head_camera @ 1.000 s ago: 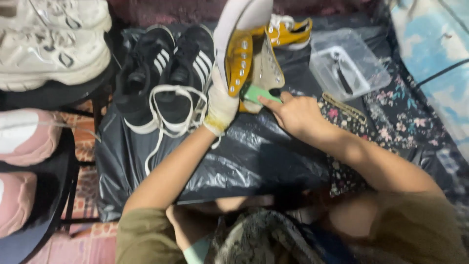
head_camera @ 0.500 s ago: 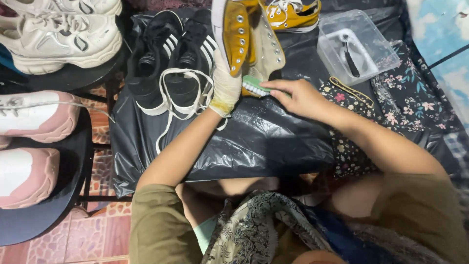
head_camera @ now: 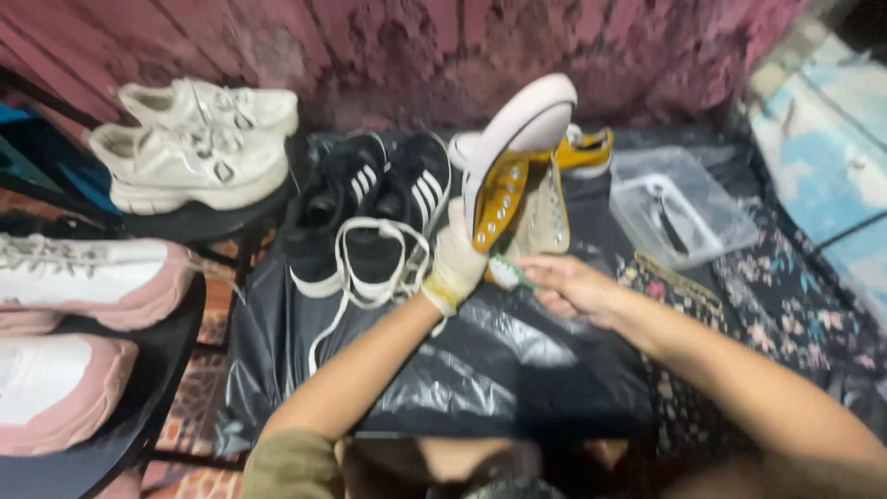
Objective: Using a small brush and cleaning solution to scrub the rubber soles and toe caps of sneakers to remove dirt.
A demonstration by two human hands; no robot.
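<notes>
Dark red cloth hangs behind a low surface spread with a crinkled black plastic sheet [head_camera: 499,370], and a floral fabric [head_camera: 785,305] covers the sheet's right edge. Near the far middle of the sheet, the gloved left hand [head_camera: 455,268] holds up 1 yellow high-top sneaker [head_camera: 511,166]. Its long axis runs steeply upward, the white toe cap pointing up and away toward the cloth, the white sole turned to the left and the row of eyelets facing the camera. The left fingers are wrapped around the shoe's lower end. Just beside it, the bare right hand [head_camera: 568,286] has its fingers narrowed on a small green-and-white brush [head_camera: 506,273], whose head lies against the sneaker's lower end; blur makes it hard to tell whether the bristles truly touch.

Behind the raised shoe, at the sheet's far edge, lies a 2nd yellow sneaker [head_camera: 587,152] on its side. To the left, 2 black sneakers [head_camera: 370,212] with white stripes stand side by side, toes toward the near edge, and loose white laces [head_camera: 370,268] trail off them. A clear plastic container [head_camera: 679,217] sits at the far right corner. Off the sheet to the left, 2 white chunky sneakers [head_camera: 194,148] rest on a dark stool, and 2 pink-soled shoes [head_camera: 83,277] lie on another.
</notes>
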